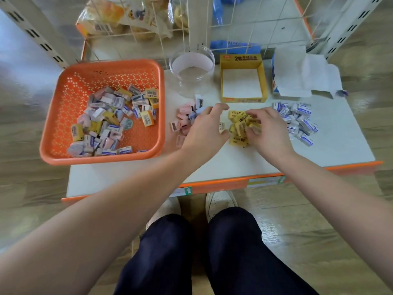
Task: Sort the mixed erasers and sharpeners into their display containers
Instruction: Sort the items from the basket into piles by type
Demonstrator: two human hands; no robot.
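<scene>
Yellow erasers (238,124) heaped just before the yellow box (241,60): my right hand (269,129) grasps some; left hand (204,128) cups alongside, hold unclear. Best gathered snugly.

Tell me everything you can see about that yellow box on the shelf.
The yellow box is an open-topped tray that looks like cardboard, with a taller back panel printed 2B. Its white floor is bare. It stands upright on the white shelf, between a clear jar and a blue-and-white carton, beyond the yellow erasers. Nothing else visibly touches it.
</scene>
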